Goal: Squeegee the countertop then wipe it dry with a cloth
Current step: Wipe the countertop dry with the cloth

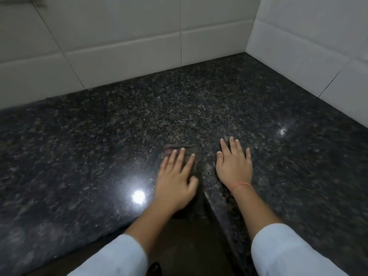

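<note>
The left hand (175, 182) presses spread fingers on what seems a dark cloth (190, 148) at the speckled black granite countertop's (99, 146) front edge, for drying. The right hand (234, 166), flat-fingered, braces beside

Cloth (189, 148) on countertop (89, 136), left hand (175, 180) on cloth, right hand (234, 166) on countertop just beside, wall (119, 36) behind

This looks like a kitchen or a similar tiled wet room, though which of the two cannot be told. A polished bench (89, 148) of dark speckled granite runs into a corner where two walls of large glossy white tiles (123, 32) meet, with thin grout lines between them. A bright lamp glare (138, 196) shines on the stone
</note>
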